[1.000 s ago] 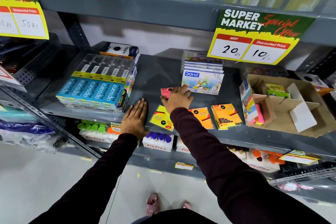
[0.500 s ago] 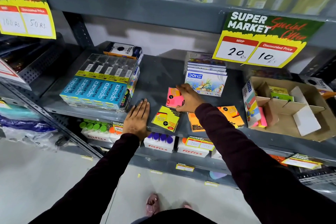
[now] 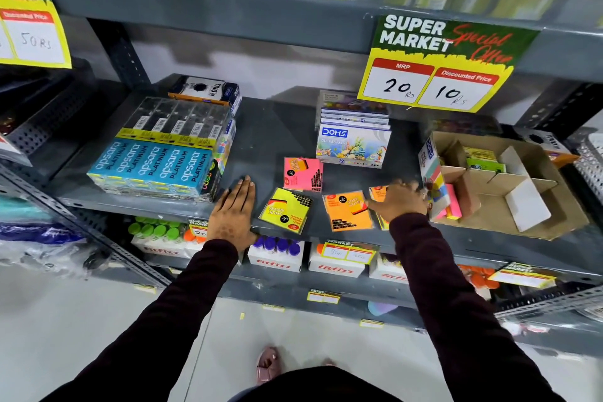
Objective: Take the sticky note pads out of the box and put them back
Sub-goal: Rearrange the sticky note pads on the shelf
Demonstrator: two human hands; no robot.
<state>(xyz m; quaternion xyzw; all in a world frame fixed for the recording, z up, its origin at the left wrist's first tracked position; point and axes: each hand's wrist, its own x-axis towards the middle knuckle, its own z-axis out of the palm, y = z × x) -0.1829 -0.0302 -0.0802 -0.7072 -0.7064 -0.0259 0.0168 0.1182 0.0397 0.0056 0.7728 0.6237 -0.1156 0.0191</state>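
Observation:
A pink sticky note pad (image 3: pixel 302 174) lies on the grey shelf (image 3: pixel 270 137), with a yellow pad (image 3: pixel 286 209) in front of it and an orange pad (image 3: pixel 347 210) to the right. My right hand (image 3: pixel 399 201) rests over a second stack of orange pads (image 3: pixel 378 194), fingers spread; whether it grips them is unclear. My left hand (image 3: pixel 233 214) lies flat on the shelf's front edge, holding nothing. The open cardboard box (image 3: pixel 535 215) stands at the right with green pads (image 3: pixel 483 161) inside and pink and yellow pads (image 3: pixel 452 202) at its near corner.
Blue Apsara pencil packs (image 3: pixel 156 163) fill the shelf's left side. A stack of DOMS pastel boxes (image 3: pixel 354 140) stands behind the pads. A price sign (image 3: pixel 437 72) hangs from the shelf above. Fitfizz boxes (image 3: pixel 275 254) line the shelf below.
My right hand set the pink pad down flat on the shelf, then moved right onto the orange pads beside the box. My left hand stayed flat on the shelf edge.

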